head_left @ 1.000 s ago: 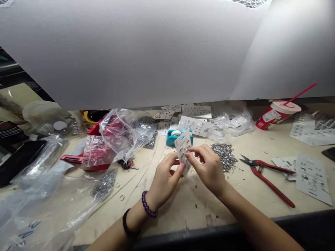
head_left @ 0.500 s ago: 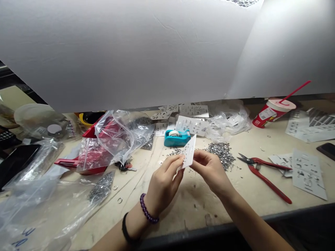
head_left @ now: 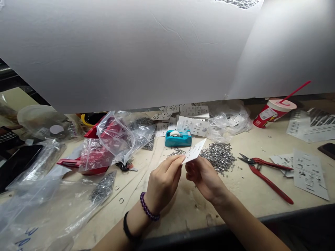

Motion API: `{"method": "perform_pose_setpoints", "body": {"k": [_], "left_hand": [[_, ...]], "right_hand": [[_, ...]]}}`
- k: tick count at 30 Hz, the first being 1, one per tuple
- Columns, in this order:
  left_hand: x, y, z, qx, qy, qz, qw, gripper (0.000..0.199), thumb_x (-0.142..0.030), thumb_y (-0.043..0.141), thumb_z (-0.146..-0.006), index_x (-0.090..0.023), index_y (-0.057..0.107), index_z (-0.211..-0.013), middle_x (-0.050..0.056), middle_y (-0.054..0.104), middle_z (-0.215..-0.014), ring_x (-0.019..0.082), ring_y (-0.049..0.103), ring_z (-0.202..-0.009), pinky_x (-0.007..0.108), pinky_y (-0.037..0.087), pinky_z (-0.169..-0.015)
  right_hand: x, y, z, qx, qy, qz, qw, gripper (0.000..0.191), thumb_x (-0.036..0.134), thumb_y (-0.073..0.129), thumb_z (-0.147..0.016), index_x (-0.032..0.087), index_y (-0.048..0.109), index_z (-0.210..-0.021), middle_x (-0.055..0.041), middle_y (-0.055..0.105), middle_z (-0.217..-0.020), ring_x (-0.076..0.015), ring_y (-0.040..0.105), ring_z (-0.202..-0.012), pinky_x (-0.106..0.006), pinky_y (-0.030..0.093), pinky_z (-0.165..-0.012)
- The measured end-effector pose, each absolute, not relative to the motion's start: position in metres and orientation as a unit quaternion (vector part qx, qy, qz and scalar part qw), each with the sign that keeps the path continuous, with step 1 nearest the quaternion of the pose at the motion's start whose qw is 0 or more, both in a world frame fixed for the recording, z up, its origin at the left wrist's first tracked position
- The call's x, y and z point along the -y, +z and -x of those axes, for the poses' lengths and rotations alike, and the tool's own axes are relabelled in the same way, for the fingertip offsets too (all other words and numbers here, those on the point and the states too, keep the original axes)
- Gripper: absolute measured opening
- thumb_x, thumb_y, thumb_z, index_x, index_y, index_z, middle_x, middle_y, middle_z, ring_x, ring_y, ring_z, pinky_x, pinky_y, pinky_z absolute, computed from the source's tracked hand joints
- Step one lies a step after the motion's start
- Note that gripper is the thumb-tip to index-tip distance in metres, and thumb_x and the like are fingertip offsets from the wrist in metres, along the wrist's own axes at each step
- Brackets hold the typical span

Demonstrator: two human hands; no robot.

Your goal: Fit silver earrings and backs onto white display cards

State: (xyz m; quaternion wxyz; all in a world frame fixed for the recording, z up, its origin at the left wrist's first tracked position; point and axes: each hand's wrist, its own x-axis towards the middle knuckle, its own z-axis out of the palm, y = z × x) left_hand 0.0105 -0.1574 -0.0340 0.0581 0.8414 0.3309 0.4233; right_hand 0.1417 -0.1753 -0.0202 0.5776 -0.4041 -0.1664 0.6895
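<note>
My left hand [head_left: 164,181], with a purple bead bracelet and a black band at the wrist, pinches the lower left corner of a white jewellery card [head_left: 194,152]. Small metal pieces sit in rows on its face, and the card leans away to the right. My right hand [head_left: 206,177] is at the card's lower right edge with its fingers curled in behind; the card hides the fingertips and whatever they hold. Just beyond lies a heap of small silvery metal pieces [head_left: 220,157]. A teal tape dispenser [head_left: 178,140] stands behind the card.
Red-handled cutters [head_left: 270,183] and more filled cards [head_left: 310,174] lie at right, with a red cup [head_left: 273,113] and straw behind. Clear plastic bags [head_left: 125,136] and a red scoop [head_left: 69,163] crowd the left. A large white panel [head_left: 146,55] hangs low overhead.
The card has tipped from nearly upright to a flatter slant, its top swinging right. My right hand has shifted slightly left and lower, its fingers curling behind the card.
</note>
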Motion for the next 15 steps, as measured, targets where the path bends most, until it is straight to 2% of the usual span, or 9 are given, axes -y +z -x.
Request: {"method": "perform_pose_setpoints", "body": {"k": [8,11,15], "left_hand": [[0.157,-0.0364,-0.0099,-0.339,0.412,-0.846,-0.014,0.032,-0.003,0.05,-0.079,-0.013,0.053,-0.109,0.008,0.063,-0.104,0.015,0.059,-0.097,0.025,0.049,-0.084],[0.1586,-0.0352,-0.0114,-0.347,0.408,-0.843,0.043,0.029,-0.004,0.048,-0.081,-0.014,0.054,-0.107,0.008,0.063,-0.103,0.014,0.058,-0.097,0.024,0.049,-0.085],[0.1575,-0.0332,-0.0106,-0.354,0.404,-0.835,0.121,0.024,-0.006,0.045,-0.083,-0.015,0.055,-0.103,0.007,0.063,-0.099,0.013,0.058,-0.095,0.023,0.049,-0.083]], "right_hand": [[0.177,-0.0241,-0.1378,0.123,0.664,0.407,0.615,0.024,0.029,0.077,-0.055,0.016,0.058,-0.063,0.008,0.04,-0.049,-0.003,0.03,-0.044,-0.016,0.023,-0.042],[0.1749,-0.0255,-0.1409,0.098,0.672,0.406,0.612,0.025,0.027,0.077,-0.054,0.015,0.058,-0.063,0.0085,0.039,-0.05,-0.0025,0.029,-0.044,-0.015,0.021,-0.04],[0.1737,-0.0267,-0.1463,0.199,0.636,0.448,0.596,0.026,0.032,0.074,-0.059,0.015,0.054,-0.059,0.0086,0.037,-0.045,-0.0036,0.028,-0.041,-0.018,0.024,-0.041]]}}
